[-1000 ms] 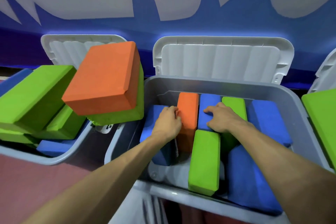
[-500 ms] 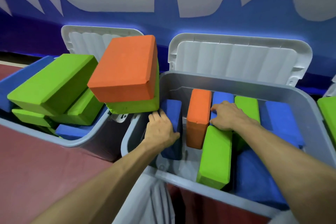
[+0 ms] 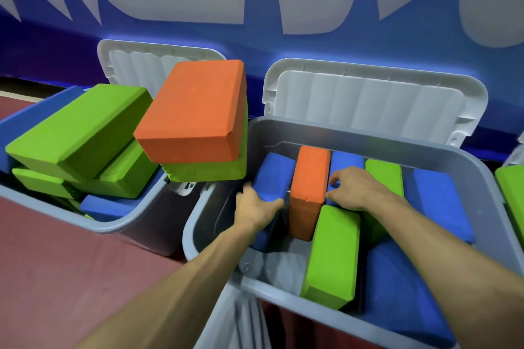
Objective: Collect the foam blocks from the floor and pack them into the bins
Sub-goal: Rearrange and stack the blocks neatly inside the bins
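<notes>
The left hand [image 3: 256, 208] grips the blue block [image 3: 273, 176] by its end; the right hand [image 3: 358, 190] curls against the orange block [image 3: 309, 187], hold unclear. Foam is probably light and squashy.

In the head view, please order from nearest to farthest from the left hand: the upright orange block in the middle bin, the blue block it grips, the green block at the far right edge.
1. Blue block: gripped by the left hand, left side of the bin.
2. Orange block: just right of that hand, same bin.
3. Green block: far right edge, beyond the bin.
</notes>
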